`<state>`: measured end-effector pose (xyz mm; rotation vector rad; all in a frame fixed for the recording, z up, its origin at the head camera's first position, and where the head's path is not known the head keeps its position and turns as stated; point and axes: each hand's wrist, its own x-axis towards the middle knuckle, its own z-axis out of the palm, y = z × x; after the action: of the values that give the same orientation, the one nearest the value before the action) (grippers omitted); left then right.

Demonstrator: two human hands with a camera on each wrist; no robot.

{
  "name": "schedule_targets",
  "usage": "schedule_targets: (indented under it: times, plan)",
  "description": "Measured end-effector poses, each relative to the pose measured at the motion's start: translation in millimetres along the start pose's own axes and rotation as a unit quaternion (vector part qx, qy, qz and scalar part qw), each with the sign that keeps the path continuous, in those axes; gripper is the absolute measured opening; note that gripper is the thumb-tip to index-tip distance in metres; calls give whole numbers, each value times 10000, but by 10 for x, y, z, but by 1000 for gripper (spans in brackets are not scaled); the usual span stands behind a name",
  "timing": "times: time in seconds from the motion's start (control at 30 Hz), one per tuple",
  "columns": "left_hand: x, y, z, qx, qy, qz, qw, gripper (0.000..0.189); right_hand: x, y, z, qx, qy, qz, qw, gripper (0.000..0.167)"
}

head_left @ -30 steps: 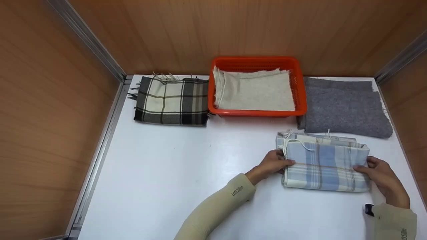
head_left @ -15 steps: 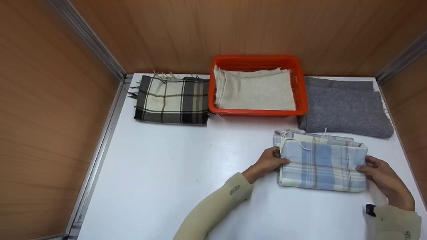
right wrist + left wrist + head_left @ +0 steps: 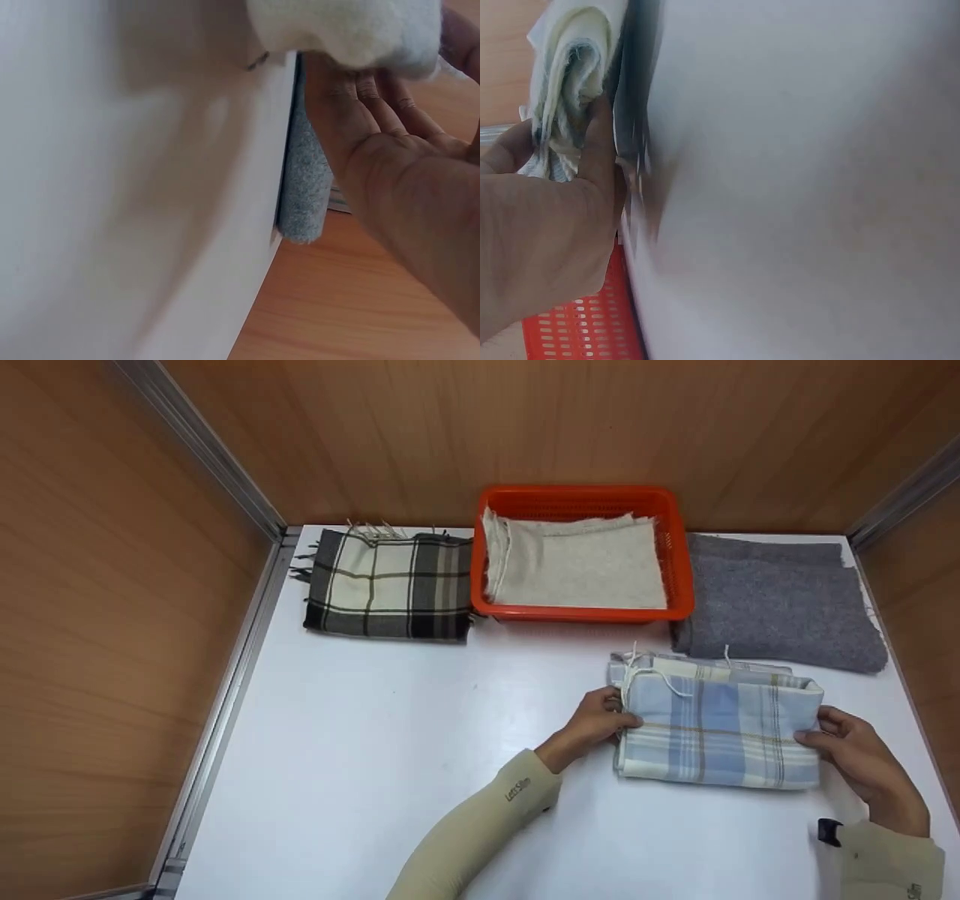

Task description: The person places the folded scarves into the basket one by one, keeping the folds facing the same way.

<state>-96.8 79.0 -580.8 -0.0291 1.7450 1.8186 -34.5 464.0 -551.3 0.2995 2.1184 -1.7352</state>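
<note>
Left hand (image 3: 592, 724) and right hand (image 3: 864, 754) pinching opposite ends of folded blue plaid cloth (image 3: 716, 735); red basket (image 3: 585, 613) holding folded cream cloth (image 3: 581, 566).

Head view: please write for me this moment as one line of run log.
left hand: grips blue plaid cloth | right hand: grips its other end | red basket: holds cream cloth

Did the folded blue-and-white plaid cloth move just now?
Yes, the plaid cloth shifted slightly left, judged against the rectangular red plastic basket in the head view.
</note>
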Motion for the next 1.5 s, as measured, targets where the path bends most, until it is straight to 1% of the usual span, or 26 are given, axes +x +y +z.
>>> schedule_targets:
  times: [0.03,0.1,0.23,0.3,0.37,0.47,0.53,0.6,0.67,0.73,0.8,0.87,0.93,0.97,1.07,1.1,1.13,1.23,1.3,1.4,1.5]
  plan:
    - [-6,9,-8,-26,8,11,10000,26,-8,-15,3,-113,-19,-15,9999,83]
    - [-23,30,-27,-39,-8,55,10000,28,-25,-44,14,-107,-13,-86,9999,81]
    - [-87,80,-77,-49,-64,220,9997,29,-66,-95,39,512,10,-266,9983,54]
    - [-116,108,-105,-19,-72,297,9995,29,-78,-118,58,625,53,-383,9973,48]
    - [-139,140,-134,10,-81,382,9992,30,-80,-145,79,287,101,-449,9985,57]
    - [-162,201,-175,48,-105,519,9986,33,-81,-190,120,-386,198,-405,9982,81]
    - [-178,244,-202,31,-137,590,9982,37,-86,-222,141,-666,215,-319,9970,88]
    - [-190,283,-228,30,-171,627,9979,40,-95,-255,157,-691,202,-210,9972,91]
    - [-199,319,-252,-9,-191,639,9978,42,-103,-289,165,-572,172,-201,9980,92]
    - [-212,357,-277,-7,-215,663,9976,43,-109,-322,171,-466,177,-371,9981,91]
    - [-225,391,-298,-10,-233,686,9974,44,-115,-352,173,-223,188,-616,9977,84]
    - [-234,419,-317,-6,-246,727,9971,44,-118,-383,175,89,182,-876,9960,70]
    - [-242,442,-336,23,-250,763,9968,45,-120,-418,181,358,157,-1039,9938,64]
    - [-243,450,-344,12,-244,780,9967,45,-120,-437,187,367,150,-1070,9935,64]
    - [-254,478,-370,4,-220,849,9961,44,-121,-494,208,410,113,-1166,9923,77]
    - [-260,491,-380,-10,-216,868,9960,44,-121,-513,219,464,122,-1203,9916,76]
    - [-268,505,-392,-24,-211,890,9958,44,-119,-531,229,506,121,-1256,9907,72]
    - [-291,562,-432,-71,-185,934,9954,44,-114,-595,264,833,116,-1434,9861,54]
    - [-306,606,-463,-84,-158,968,9951,45,-105,-646,290,1005,132,-1522,9831,46]
    - [-318,667,-513,-145,-112,1017,9946,47,-84,-731,330,1007,189,-1560,9824,50]
    - [-319,721,-567,-136,-31,1071,9942,48,-58,-818,371,719,314,-1525,9852,56]
